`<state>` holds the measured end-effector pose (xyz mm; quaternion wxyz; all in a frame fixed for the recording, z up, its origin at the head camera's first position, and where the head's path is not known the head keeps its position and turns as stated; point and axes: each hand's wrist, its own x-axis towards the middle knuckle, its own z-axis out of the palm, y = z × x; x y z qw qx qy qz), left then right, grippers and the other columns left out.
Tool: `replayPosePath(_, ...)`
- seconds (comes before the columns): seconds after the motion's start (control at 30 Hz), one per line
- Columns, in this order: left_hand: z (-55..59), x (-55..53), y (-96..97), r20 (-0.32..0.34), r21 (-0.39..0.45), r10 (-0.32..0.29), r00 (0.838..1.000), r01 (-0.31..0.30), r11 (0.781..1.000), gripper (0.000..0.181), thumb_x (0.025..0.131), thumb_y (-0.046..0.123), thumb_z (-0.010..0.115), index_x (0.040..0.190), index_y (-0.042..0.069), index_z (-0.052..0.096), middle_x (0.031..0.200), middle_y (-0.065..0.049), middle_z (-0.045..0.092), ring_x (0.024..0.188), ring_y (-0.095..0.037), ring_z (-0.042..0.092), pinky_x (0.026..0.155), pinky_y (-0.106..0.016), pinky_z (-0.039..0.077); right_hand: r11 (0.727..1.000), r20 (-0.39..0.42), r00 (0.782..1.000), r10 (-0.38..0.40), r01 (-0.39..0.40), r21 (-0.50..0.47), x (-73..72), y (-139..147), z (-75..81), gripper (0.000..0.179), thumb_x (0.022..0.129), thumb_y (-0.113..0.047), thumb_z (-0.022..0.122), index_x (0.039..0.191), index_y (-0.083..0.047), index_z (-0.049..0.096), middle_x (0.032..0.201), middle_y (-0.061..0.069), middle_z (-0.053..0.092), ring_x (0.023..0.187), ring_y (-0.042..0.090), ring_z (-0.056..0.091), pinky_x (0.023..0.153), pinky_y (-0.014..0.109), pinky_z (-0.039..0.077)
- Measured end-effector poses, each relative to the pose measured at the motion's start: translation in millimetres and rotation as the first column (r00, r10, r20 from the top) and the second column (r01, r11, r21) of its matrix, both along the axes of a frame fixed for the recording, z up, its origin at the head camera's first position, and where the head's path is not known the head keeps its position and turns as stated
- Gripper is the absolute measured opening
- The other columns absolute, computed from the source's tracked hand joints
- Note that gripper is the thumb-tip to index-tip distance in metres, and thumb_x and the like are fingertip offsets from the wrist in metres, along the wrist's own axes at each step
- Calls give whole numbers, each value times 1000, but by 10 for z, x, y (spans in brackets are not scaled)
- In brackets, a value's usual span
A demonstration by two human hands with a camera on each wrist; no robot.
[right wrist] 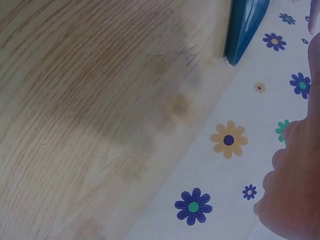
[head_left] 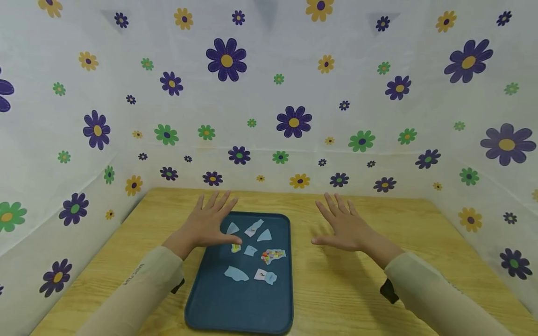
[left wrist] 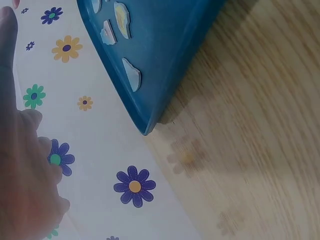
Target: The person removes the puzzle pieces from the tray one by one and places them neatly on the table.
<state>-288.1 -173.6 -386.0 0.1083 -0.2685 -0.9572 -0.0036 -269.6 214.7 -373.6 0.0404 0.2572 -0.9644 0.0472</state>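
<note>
Both hands are held out with fingers spread, and neither holds anything. In the head view the left hand [head_left: 210, 224] hovers over the upper left of a dark blue tray [head_left: 235, 308], hiding part of its edge. To the right of the tray, the right hand [head_left: 346, 228] is above the wooden table. On the tray lie several torn-looking flat pieces: a colourful one [head_left: 273, 255], a pale blue one [head_left: 237, 274], and a pale one with a pinkish-white patch [head_left: 265, 276]. A small yellow piece [head_left: 236, 248] lies just below the left thumb.
The light wooden table [head_left: 357, 298] stretches out on both sides of the tray. A white sheet with printed flowers [head_left: 260, 102] encloses the table at the back, left and right. Dark bands [head_left: 389, 291] show below the sleeves at the wrists.
</note>
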Motion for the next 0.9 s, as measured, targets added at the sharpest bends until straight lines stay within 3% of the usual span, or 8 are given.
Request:
replayPosePath(0.33,52,35,-26,-17,-29,-2,1000,1,1000,113,70,86,49,154,13,28,159,-15,16,144,-41,10,108,-65,6,1000,-2,1000,5,-5,15,26,-30,30,104,83,-75,49,155,-7,18,159,21,4,144,42,-2,109,63,2)
replayPosePath(0.63,19,62,-143,-67,-28,-50,997,48,998,112,71,84,52,155,15,26,160,-12,13,145,-39,8,110,-60,-3,997,-4,997,79,-80,-26,101,-104,41,99,86,-68,53,155,-8,18,159,20,4,143,43,-1,109,63,4)
replayPosePath(0.77,-63,127,-228,4,21,-52,999,51,998,108,74,79,56,155,15,26,160,-13,13,144,-39,12,109,-62,3,990,7,994,111,-110,-92,163,-178,-13,97,86,-63,59,155,-7,18,159,19,9,143,43,1,110,62,7)
replayPosePath(0.9,-140,176,-300,76,87,-43,996,36,996,103,79,72,59,155,13,25,159,-15,16,141,-40,22,106,-65,17,976,3,989,147,-145,-165,213,-255,-66,97,86,-62,61,155,-7,21,158,19,15,143,42,7,110,60,10)
